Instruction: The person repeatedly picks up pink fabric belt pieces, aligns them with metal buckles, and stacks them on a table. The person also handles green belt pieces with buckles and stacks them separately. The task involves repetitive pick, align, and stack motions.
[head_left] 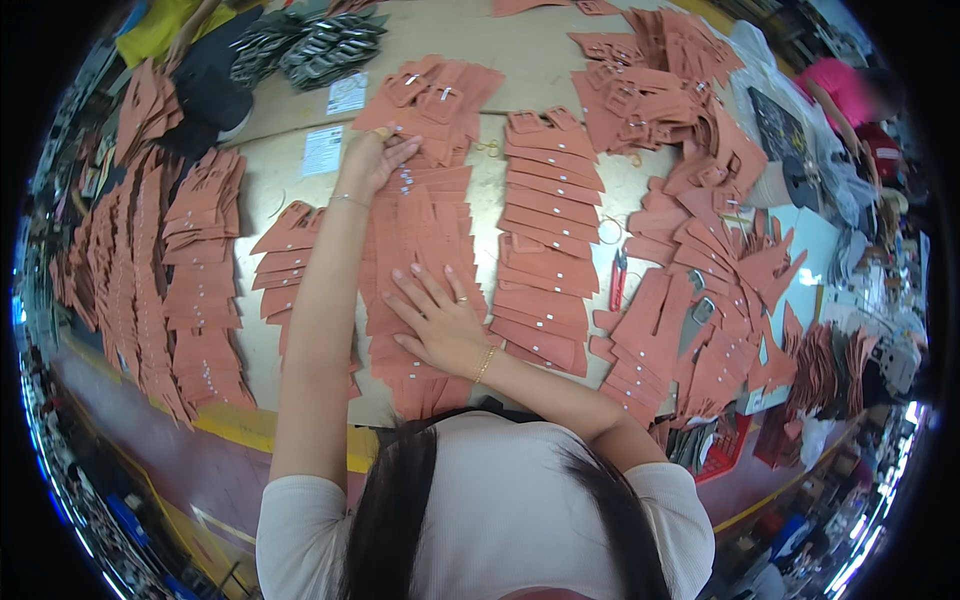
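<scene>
Spreading across the view, a pale worktable (pixel 484 215) carries overlapping rows of flat salmon-coloured cut pieces, most bearing small white marks. Largest of the groups is the loose fanned heap (pixel 720 255) on the right, with pieces pointing several ways; on the far left, long stacked rows (pixel 205 285) reach toward the near edge. Down the middle, directly before the person in the white shirt (pixel 510 500), runs the central column of pieces (pixel 440 215), the one both hands are at, and just to its right lies a tidy stepped column (pixel 545 255). At the far end of the central column sits a pile of buckle-shaped pieces (pixel 440 90), cut with squarish openings. Beyond it to the left lies a cluster of dark grey-green pieces (pixel 330 50), near a black cap (pixel 215 95). The left hand (pixel 378 165) reaches to the lower edge of the buckle-shaped pile, its fingers partly curled; whether they pinch a piece cannot be told. The right hand (pixel 445 325) lies palm down on the lower half of the central column, fingers spread apart and gripping nothing. Two white printed sheets (pixel 322 150) lie left of the buckle-shaped pile, and red-handled pliers (pixel 618 280) rest between the stepped column and the heap. Smallest are a gold-coloured bracelet (pixel 486 364) on the right wrist and a ring (pixel 462 300) on that hand.
</scene>
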